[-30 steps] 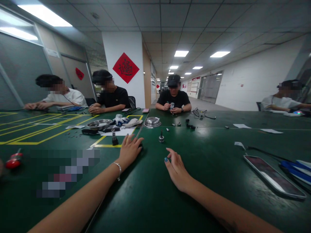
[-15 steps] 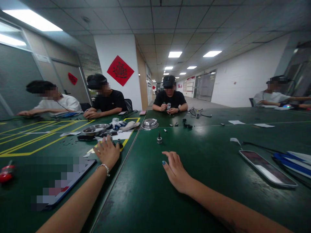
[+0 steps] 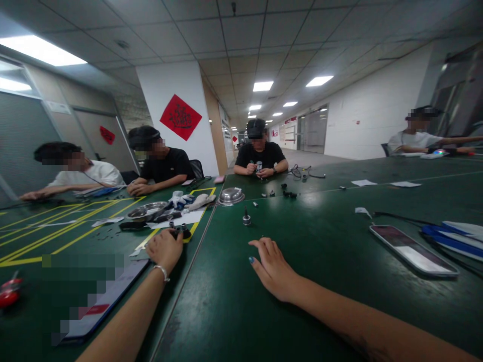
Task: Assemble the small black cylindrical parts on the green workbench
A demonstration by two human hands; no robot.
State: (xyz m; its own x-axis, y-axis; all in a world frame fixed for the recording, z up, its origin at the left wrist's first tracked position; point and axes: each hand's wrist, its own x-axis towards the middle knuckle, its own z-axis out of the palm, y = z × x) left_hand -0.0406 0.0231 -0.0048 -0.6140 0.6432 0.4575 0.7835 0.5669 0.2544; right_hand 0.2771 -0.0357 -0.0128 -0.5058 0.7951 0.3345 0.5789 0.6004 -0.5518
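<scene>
a big green table point(image 3: 324, 216) is wide. the right hand point(image 3: 274, 269) is loose, its fingers bent a little. the left hand point(image 3: 166, 250) is at some dark parts point(image 3: 185, 232); i can't tell if it holds them. past the right hand, a little metal piece point(image 3: 246, 220) stands up.

left grip point(image 3: 165, 250) — hold unclear | red object point(image 3: 10, 292) — cut off left

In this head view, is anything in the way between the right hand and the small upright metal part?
Nothing visible is: between the right hand and the metal part just beyond its fingertips, only green tabletop shows. The left hand is off to the left, at some dark parts.
</scene>
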